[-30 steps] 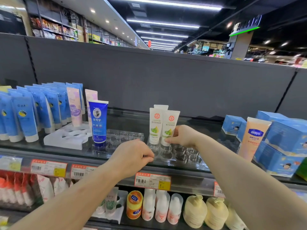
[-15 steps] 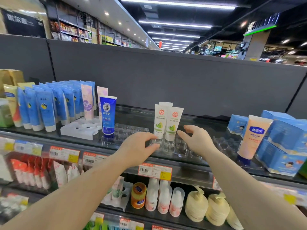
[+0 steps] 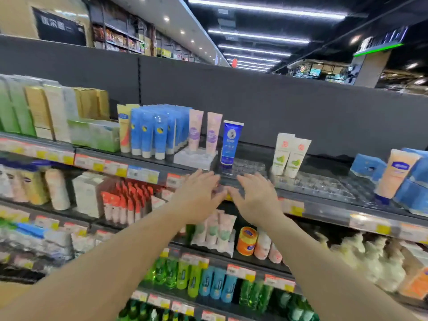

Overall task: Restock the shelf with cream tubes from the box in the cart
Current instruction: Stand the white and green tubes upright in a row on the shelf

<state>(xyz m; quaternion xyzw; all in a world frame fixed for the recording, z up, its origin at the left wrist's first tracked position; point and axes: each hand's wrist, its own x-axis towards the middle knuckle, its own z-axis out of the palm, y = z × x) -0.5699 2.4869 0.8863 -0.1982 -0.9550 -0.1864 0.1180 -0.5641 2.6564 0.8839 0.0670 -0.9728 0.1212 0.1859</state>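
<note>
Shelving fills the view: a dark grey metal shelf (image 3: 324, 206) with price labels along its front edge carries the creams at the top level. At its left end stand green and gold cartons (image 3: 46, 112), then a row of light blue plastic tubes (image 3: 150, 133), two pale pink tubes (image 3: 203, 130) and one dark blue tube (image 3: 231, 144). Toward the right end a clear plastic holder tray (image 3: 324, 184) lies nearly bare, with only two white cream tubes with green leaf prints (image 3: 290, 154) upright at its back left corner.

The left hand (image 3: 196, 198) and the right hand (image 3: 257, 198) hover close together just before the front edge of the shelf, below the dark blue tube. Both are spread wide, fingers apart, and hold nothing. The picture is blurred here.

The cart and its box are not in view. I judge that the person is between placements. The next move calls for turning to the cart, taking more white tubes from the box, and standing them cap-down in the free sockets of the tray.
</note>
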